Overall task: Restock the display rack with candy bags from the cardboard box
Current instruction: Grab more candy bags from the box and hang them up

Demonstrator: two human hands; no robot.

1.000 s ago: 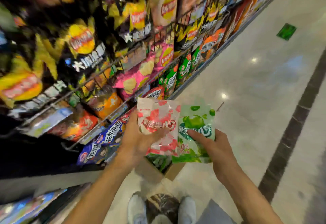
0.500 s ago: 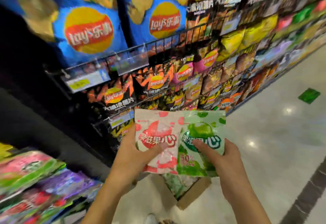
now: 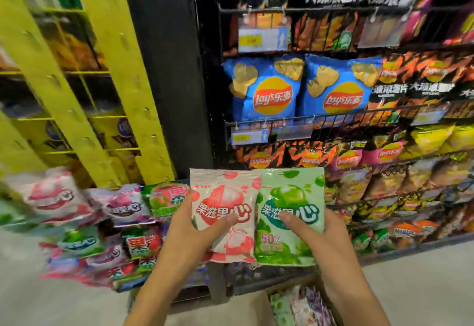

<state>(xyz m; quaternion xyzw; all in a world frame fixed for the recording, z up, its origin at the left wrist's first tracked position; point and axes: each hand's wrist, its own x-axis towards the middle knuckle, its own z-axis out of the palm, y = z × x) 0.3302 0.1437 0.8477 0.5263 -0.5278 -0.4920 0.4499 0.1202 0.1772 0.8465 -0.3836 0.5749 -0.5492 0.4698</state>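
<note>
Head cam: pink bag (image 3: 222,193), green bag (image 3: 291,194) gripped; box (image 3: 256,310) cropped (btm).

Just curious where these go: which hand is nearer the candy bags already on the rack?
Left. The left hand, holding the pink bag, is right beside the racked candy bags; the right hand, holding the green bag, is farther right.

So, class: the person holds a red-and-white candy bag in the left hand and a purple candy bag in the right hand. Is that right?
No. The head view shows the right hand holding a green candy bag, not purple; the left hand does hold the red-and-white candy bag.
</note>
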